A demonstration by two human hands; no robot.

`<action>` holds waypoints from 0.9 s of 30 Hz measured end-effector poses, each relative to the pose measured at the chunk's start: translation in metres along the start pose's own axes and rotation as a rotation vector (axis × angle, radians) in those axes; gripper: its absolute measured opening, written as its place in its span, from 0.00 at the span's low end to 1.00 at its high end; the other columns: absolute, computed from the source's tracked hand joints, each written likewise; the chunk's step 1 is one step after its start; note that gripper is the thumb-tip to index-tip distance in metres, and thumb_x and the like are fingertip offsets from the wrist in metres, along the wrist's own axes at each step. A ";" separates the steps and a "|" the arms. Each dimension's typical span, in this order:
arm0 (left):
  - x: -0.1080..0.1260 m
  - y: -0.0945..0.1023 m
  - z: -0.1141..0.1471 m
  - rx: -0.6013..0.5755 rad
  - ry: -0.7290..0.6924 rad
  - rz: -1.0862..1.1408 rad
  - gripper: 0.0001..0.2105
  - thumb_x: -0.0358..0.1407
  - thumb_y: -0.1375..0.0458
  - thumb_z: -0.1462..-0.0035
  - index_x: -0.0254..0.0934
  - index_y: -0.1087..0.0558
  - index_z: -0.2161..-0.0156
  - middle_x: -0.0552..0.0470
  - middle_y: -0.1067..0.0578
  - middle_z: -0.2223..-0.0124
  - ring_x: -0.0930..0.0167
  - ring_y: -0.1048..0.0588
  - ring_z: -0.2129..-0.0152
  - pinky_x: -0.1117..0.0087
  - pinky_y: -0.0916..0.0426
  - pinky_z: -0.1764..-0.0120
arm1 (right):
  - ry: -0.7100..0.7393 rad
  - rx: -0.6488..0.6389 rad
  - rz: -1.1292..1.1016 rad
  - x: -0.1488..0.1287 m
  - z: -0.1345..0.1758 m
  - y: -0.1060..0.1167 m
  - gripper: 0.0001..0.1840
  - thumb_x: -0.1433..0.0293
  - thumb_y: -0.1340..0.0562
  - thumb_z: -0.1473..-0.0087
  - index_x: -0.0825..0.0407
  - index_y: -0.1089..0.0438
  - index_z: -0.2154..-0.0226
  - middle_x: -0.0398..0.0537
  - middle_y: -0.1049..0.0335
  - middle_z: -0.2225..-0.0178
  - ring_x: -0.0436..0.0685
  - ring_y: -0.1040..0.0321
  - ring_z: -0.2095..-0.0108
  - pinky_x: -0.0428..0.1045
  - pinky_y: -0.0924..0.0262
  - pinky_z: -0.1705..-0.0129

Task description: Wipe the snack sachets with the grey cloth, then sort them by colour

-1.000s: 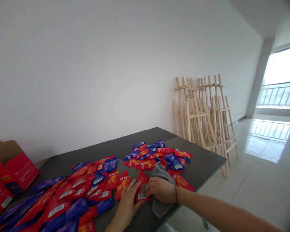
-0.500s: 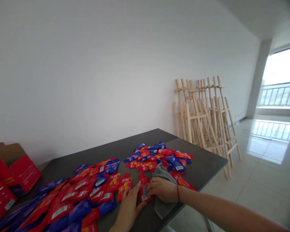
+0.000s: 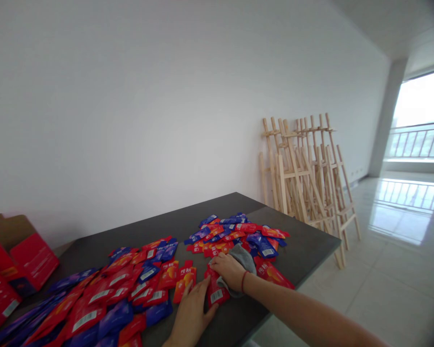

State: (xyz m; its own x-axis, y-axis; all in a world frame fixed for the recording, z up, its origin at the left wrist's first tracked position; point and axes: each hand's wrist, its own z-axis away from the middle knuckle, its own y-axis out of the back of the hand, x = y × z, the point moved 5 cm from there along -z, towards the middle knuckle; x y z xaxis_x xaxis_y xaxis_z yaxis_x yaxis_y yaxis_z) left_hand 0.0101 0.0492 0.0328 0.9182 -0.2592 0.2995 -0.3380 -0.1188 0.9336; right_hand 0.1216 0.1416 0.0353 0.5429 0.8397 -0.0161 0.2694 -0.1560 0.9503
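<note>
A red pouch (image 3: 217,292) with a barcode lies flat on the dark table, between my two hands. My left hand (image 3: 192,308) rests at its left side, fingers stretched out and thumb apart, touching its edge near the lower corner. Over the top end of the pouch, my right hand (image 3: 231,271) is closed on a grey cloth (image 3: 244,259), which bunches up behind and under the fingers. An orange-and-red pouch (image 3: 185,275) lies just beyond my left fingertips. To the right of the cloth is another red pouch (image 3: 273,272), partly covered.
A large heap of red and blue pouches (image 3: 104,294) spreads over the left of the table (image 3: 148,226). A smaller pile (image 3: 235,229) lies farther back. Open red cardboard boxes (image 3: 36,262) stand at far left. Wooden easels (image 3: 304,173) lean against the wall beyond the table.
My right hand and the cloth have moved up and left along the pouch, from its lower part to its top end, uncovering the barcode. My left hand has stayed nearly still.
</note>
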 end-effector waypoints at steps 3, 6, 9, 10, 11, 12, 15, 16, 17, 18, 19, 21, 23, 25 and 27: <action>0.008 0.004 0.000 0.031 -0.007 -0.084 0.27 0.33 0.46 0.49 0.38 0.36 0.41 0.45 0.26 0.46 0.61 0.29 0.48 0.55 0.43 0.40 | 0.077 0.015 -0.113 -0.007 0.013 0.001 0.16 0.66 0.39 0.46 0.54 0.30 0.55 0.51 0.29 0.54 0.61 0.39 0.55 0.54 0.42 0.53; 0.016 0.004 0.001 0.012 -0.036 -0.170 0.28 0.28 0.49 0.50 0.35 0.36 0.41 0.43 0.25 0.48 0.63 0.28 0.50 0.57 0.43 0.41 | 0.158 0.041 -0.214 -0.012 0.027 0.003 0.16 0.72 0.41 0.48 0.54 0.29 0.55 0.50 0.28 0.53 0.59 0.38 0.56 0.54 0.44 0.51; 0.022 0.005 0.001 -0.063 -0.054 -0.243 0.30 0.25 0.51 0.52 0.32 0.38 0.40 0.41 0.26 0.47 0.62 0.29 0.50 0.57 0.42 0.42 | 0.270 0.074 -0.317 -0.017 0.038 0.007 0.22 0.81 0.45 0.55 0.55 0.29 0.56 0.49 0.27 0.54 0.57 0.35 0.55 0.53 0.46 0.48; 0.024 0.006 0.001 -0.087 -0.055 -0.259 0.30 0.24 0.51 0.52 0.32 0.38 0.40 0.41 0.26 0.47 0.62 0.29 0.50 0.57 0.41 0.43 | 0.307 0.082 -0.356 -0.018 0.042 0.009 0.24 0.82 0.46 0.57 0.54 0.28 0.56 0.48 0.27 0.54 0.56 0.35 0.54 0.52 0.46 0.47; 0.026 0.007 0.001 -0.106 -0.056 -0.270 0.30 0.24 0.51 0.52 0.33 0.38 0.40 0.41 0.25 0.48 0.62 0.28 0.50 0.58 0.40 0.44 | 0.329 0.089 -0.390 -0.019 0.045 0.011 0.26 0.82 0.46 0.58 0.53 0.28 0.56 0.47 0.27 0.54 0.56 0.35 0.54 0.52 0.47 0.46; 0.027 0.009 0.000 -0.121 -0.060 -0.277 0.30 0.23 0.52 0.51 0.35 0.38 0.40 0.42 0.25 0.48 0.62 0.28 0.51 0.59 0.38 0.46 | 0.329 0.101 -0.410 -0.019 0.047 0.012 0.26 0.83 0.47 0.59 0.52 0.28 0.56 0.46 0.27 0.54 0.56 0.35 0.53 0.52 0.47 0.46; 0.024 0.017 -0.001 -0.137 -0.077 -0.296 0.31 0.21 0.56 0.50 0.40 0.36 0.41 0.45 0.23 0.50 0.64 0.26 0.53 0.59 0.37 0.47 | 0.214 0.133 -0.383 -0.016 0.050 0.015 0.26 0.81 0.46 0.56 0.51 0.29 0.54 0.46 0.28 0.52 0.57 0.36 0.52 0.53 0.46 0.47; 0.019 0.021 -0.001 -0.132 -0.076 -0.303 0.31 0.20 0.57 0.50 0.41 0.35 0.42 0.45 0.23 0.50 0.64 0.26 0.54 0.59 0.37 0.47 | 0.157 0.136 -0.357 -0.015 0.050 0.015 0.26 0.80 0.46 0.55 0.51 0.29 0.53 0.47 0.29 0.51 0.58 0.37 0.52 0.54 0.46 0.47; 0.012 0.025 -0.001 -0.119 -0.064 -0.312 0.31 0.19 0.57 0.50 0.41 0.33 0.43 0.46 0.23 0.50 0.64 0.25 0.54 0.58 0.37 0.46 | 0.103 0.134 -0.331 -0.015 0.049 0.015 0.25 0.79 0.45 0.54 0.51 0.30 0.52 0.47 0.29 0.50 0.59 0.38 0.52 0.54 0.46 0.48; 0.003 0.030 0.000 -0.101 -0.046 -0.319 0.31 0.19 0.58 0.50 0.41 0.31 0.44 0.46 0.22 0.50 0.65 0.25 0.54 0.58 0.37 0.46 | 0.060 0.129 -0.310 -0.014 0.048 0.015 0.25 0.78 0.45 0.52 0.51 0.30 0.51 0.48 0.30 0.50 0.60 0.39 0.52 0.55 0.46 0.48; -0.008 0.035 0.001 -0.079 -0.008 -0.328 0.31 0.19 0.58 0.51 0.41 0.30 0.45 0.46 0.22 0.51 0.65 0.25 0.54 0.58 0.36 0.46 | 0.031 0.122 -0.295 -0.014 0.047 0.015 0.24 0.77 0.45 0.51 0.51 0.31 0.51 0.48 0.30 0.50 0.60 0.39 0.52 0.55 0.46 0.49; -0.034 0.049 0.005 -0.023 0.108 -0.352 0.29 0.21 0.58 0.49 0.41 0.30 0.45 0.47 0.21 0.53 0.65 0.24 0.55 0.59 0.34 0.49 | 0.018 0.109 -0.278 -0.015 0.045 0.015 0.22 0.76 0.45 0.49 0.51 0.31 0.51 0.48 0.30 0.50 0.60 0.40 0.52 0.54 0.46 0.49; -0.059 0.064 0.013 0.025 0.247 -0.359 0.27 0.25 0.58 0.46 0.40 0.33 0.42 0.47 0.20 0.54 0.64 0.23 0.57 0.60 0.32 0.51 | 0.027 0.099 -0.266 -0.016 0.044 0.014 0.20 0.75 0.45 0.47 0.51 0.31 0.51 0.47 0.30 0.49 0.60 0.40 0.52 0.54 0.47 0.50; -0.077 0.079 0.023 0.073 0.331 -0.345 0.26 0.29 0.58 0.45 0.38 0.32 0.43 0.47 0.21 0.52 0.64 0.24 0.54 0.61 0.32 0.49 | 0.030 0.098 -0.254 -0.017 0.044 0.013 0.19 0.74 0.45 0.45 0.50 0.31 0.51 0.46 0.31 0.49 0.59 0.41 0.52 0.54 0.47 0.51; -0.085 0.093 0.034 0.117 0.334 -0.353 0.25 0.32 0.58 0.45 0.38 0.30 0.45 0.46 0.23 0.50 0.62 0.25 0.51 0.59 0.35 0.46 | 0.026 0.102 -0.246 -0.017 0.044 0.013 0.19 0.75 0.45 0.45 0.50 0.30 0.52 0.45 0.30 0.50 0.59 0.41 0.52 0.54 0.47 0.52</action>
State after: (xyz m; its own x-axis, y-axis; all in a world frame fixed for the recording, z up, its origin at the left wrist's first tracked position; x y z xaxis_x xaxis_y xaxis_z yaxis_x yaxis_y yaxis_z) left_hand -0.1067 0.0279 0.0870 0.9903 0.1347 0.0338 0.0017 -0.2553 0.9669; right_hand 0.1509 0.1028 0.0340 0.4312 0.8716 -0.2333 0.4698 0.0038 0.8827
